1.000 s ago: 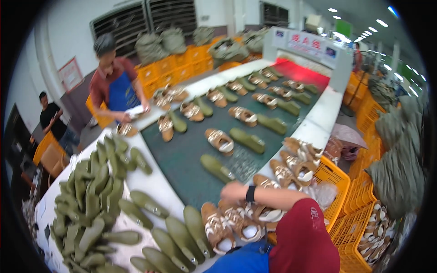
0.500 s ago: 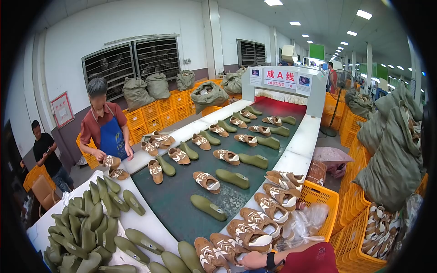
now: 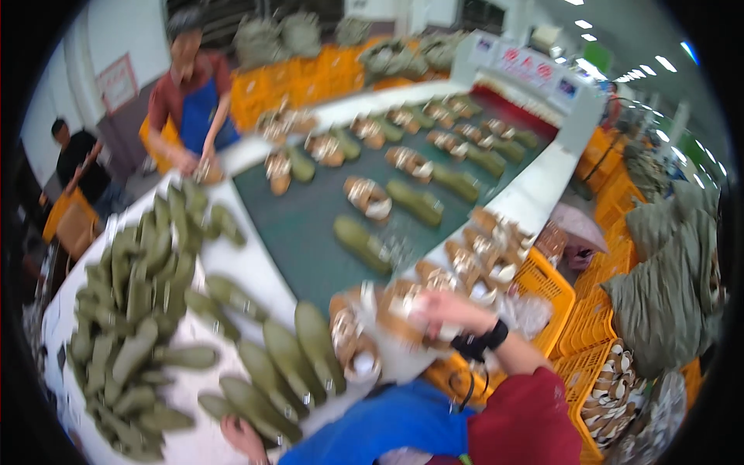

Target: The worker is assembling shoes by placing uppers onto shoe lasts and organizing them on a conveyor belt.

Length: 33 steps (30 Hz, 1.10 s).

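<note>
My right hand [image 3: 449,311], with a black band at its wrist, is closed on a brown sneaker [image 3: 398,308] with white stripes. Just left of it another brown sneaker [image 3: 353,341] rests on the white ledge beside the green belt [image 3: 291,244]. My left hand [image 3: 245,440] is low in the picture, beside a row of olive-green shoe lasts [image 3: 263,407]; blur and the frame edge hide whether its fingers grip anything. More brown sneakers [image 3: 480,256] line the ledge on the right.
A heap of green lasts [image 3: 139,294] covers the white table at left. Sneakers paired with lasts lie on the belt, which runs under a white machine [image 3: 519,74]. A co-worker [image 3: 194,101] handles a shoe opposite. Orange crates [image 3: 542,291] and grey sacks [image 3: 663,271] crowd the right.
The view has tilted down and blurred. My right hand has come further into view with a sneaker, and my left hand has appeared by the lasts. The co-worker's hands have come together on a shoe.
</note>
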### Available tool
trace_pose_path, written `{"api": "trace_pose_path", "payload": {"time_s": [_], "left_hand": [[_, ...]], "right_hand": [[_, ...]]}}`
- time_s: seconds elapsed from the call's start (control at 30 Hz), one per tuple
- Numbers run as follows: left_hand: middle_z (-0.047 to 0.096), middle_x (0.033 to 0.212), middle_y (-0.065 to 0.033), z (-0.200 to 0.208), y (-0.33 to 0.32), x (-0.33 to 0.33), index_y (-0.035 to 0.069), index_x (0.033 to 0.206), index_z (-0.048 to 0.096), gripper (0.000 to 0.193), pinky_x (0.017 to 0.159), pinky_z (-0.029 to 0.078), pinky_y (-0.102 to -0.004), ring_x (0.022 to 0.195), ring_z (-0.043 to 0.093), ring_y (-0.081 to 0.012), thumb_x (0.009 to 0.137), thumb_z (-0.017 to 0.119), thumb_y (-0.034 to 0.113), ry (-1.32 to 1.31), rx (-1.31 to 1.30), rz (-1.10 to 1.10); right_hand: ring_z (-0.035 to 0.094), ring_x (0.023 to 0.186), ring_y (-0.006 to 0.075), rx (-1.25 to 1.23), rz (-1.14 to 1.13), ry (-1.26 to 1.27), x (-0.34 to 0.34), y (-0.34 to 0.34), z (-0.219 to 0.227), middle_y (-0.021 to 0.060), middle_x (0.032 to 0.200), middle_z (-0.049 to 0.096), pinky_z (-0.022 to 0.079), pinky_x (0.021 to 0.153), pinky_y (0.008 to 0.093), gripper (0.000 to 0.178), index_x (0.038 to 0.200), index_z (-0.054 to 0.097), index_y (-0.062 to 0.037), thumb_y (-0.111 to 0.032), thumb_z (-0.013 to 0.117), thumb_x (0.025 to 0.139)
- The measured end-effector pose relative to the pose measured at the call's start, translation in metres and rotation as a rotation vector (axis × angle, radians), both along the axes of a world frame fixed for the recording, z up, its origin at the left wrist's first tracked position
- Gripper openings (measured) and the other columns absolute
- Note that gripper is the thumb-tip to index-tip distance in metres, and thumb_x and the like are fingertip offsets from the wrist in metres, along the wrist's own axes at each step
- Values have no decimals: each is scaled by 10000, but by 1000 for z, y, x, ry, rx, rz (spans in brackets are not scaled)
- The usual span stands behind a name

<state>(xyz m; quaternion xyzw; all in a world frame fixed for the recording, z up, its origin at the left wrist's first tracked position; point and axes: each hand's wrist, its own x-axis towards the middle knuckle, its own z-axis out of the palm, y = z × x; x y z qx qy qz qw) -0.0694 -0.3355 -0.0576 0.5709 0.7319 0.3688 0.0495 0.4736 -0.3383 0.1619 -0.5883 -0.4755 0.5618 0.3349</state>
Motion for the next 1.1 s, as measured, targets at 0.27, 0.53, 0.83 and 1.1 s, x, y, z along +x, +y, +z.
{"api": "trace_pose_path", "payload": {"time_s": [0.27, 0.53, 0.83, 1.1], "left_hand": [[536, 1088, -193, 36, -6, 18, -33, 881, 572, 152, 929, 371, -410, 1046, 487, -350, 748, 559, 40, 51, -63, 68], [528, 1095, -189, 40, -17, 16, -25, 887, 562, 153, 936, 364, -410, 1059, 475, -351, 742, 558, 24, 70, -67, 112], [526, 1099, -194, 45, -7, 25, -23, 893, 551, 166, 944, 359, -420, 1063, 469, -362, 729, 555, 10, 54, -84, 88], [545, 1043, -187, 44, -12, 21, -13, 852, 573, 150, 907, 387, -416, 1002, 490, -357, 706, 579, 21, 63, -27, 101]], "right_hand": [[442, 443, 36, -29, -226, 1048, 15, 112, -20, -29, 743, 623, 361, 402, 138, 366, 1027, 609, -117, -407, 406, 933], [606, 664, 183, 197, 136, -398, -27, 244, -77, 58, 739, 615, 473, 591, 273, 312, 960, 606, -43, -312, 615, 802], [487, 1105, 381, 487, 158, -881, -32, 326, -195, 210, 1238, 473, 421, 925, 396, 522, 1225, 492, -97, -16, 522, 710], [627, 807, 304, 499, 714, -550, -120, 219, -114, 149, 869, 655, 494, 746, 381, 318, 1092, 593, -57, -129, 572, 783]]}}
